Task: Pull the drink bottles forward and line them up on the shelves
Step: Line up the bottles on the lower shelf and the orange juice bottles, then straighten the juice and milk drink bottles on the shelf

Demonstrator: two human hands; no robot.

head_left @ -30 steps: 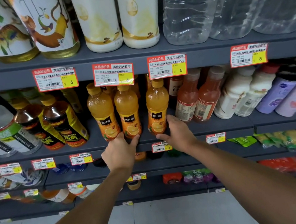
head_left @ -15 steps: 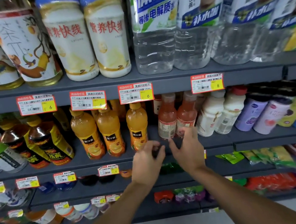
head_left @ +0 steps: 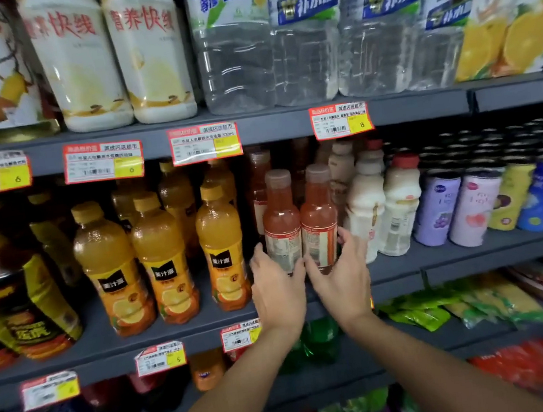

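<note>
Pink juice bottles [head_left: 281, 228], pair, mid shelf [head_left: 460, 258], set back from edge. L hand [head_left: 280, 294] fingers curl round left btl, R hand [head_left: 342, 279] round right. Best: slide both low, level w/ orange bottles [head_left: 162, 254]; keep upright.

Pink-orange bottles [head_left: 300, 226], white-red labels — orange juice bottles [head_left: 159, 255], yellow caps.

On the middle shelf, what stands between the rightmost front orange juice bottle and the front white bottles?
In the head view: two pink-red bottles side by side; the left hand holds one, the right hand the other.
</note>
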